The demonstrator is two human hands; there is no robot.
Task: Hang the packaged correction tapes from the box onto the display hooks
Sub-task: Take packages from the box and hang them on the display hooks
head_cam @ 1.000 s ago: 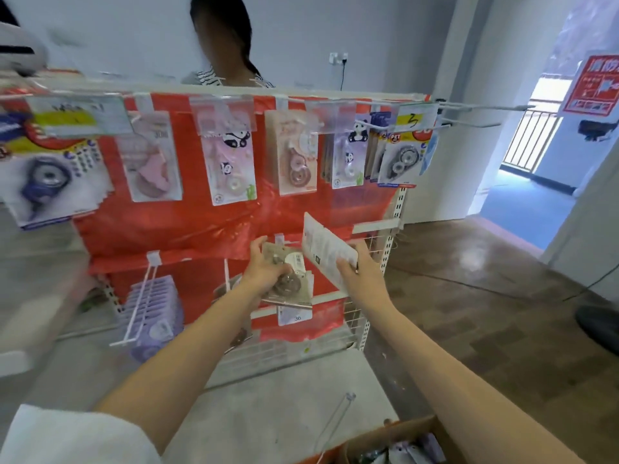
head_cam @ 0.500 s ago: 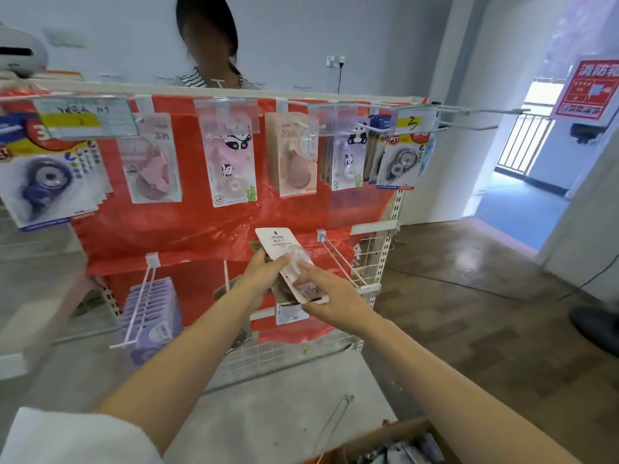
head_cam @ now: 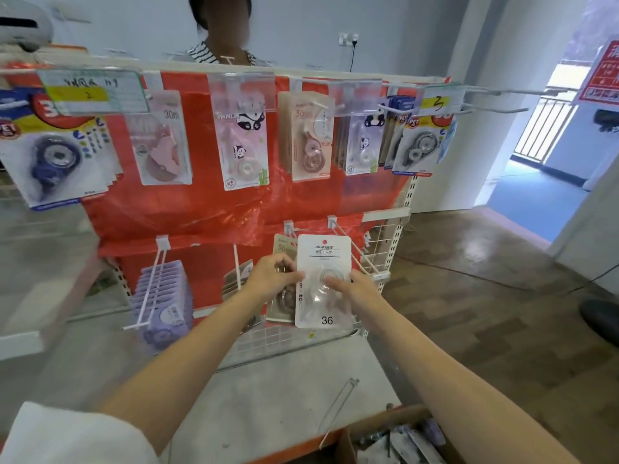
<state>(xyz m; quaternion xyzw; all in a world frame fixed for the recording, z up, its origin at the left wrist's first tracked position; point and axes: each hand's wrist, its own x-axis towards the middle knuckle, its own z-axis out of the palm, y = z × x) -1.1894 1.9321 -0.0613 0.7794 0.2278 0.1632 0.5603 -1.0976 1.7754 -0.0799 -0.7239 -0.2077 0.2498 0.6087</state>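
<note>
Both hands pinch one white carded correction-tape pack with a clear blister: left hand on its left edge, right hand on its right. Just above-right, a bare white wire hook juts out. Cardboard box sits below.

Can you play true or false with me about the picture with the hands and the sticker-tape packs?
1. Both hands, left hand and right hand, hold the white pack. True.
2. The white pack shows the number 12. False: it shows 36.
3. The purple packs hang on a lower hook. True.
4. The cardboard box sits on top of the rack. False: it is down at the bottom edge of the view.
</note>
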